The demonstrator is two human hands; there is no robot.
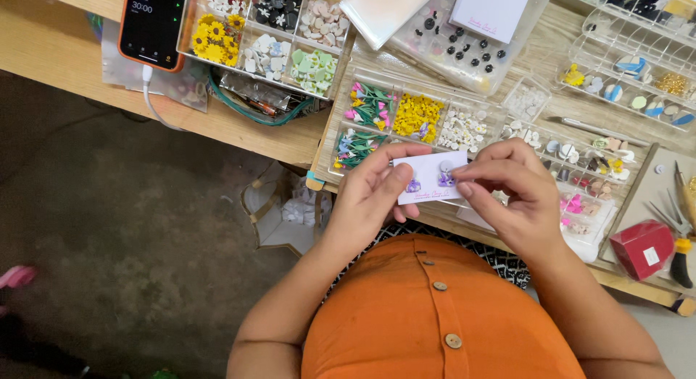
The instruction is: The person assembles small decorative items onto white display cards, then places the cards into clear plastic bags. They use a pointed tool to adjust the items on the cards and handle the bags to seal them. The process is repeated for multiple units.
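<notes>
Head view shows the left hand (373, 194) pinching a small white card (429, 177) by its left edge, just near the clear tray of flower beads (406, 118). Two purple earrings (429, 182) sit on the card. The right hand (515, 198) has fingertips closed on the right earring. A red box (641, 248) lies far right.

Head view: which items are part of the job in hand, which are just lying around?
In hand:
- card, held by left hand
- two purple earrings on the card
- right hand, fingertips at the right earring

Lying about:
- phone
- bead trays
- red box
- pliers
- stack of blank cards
</notes>
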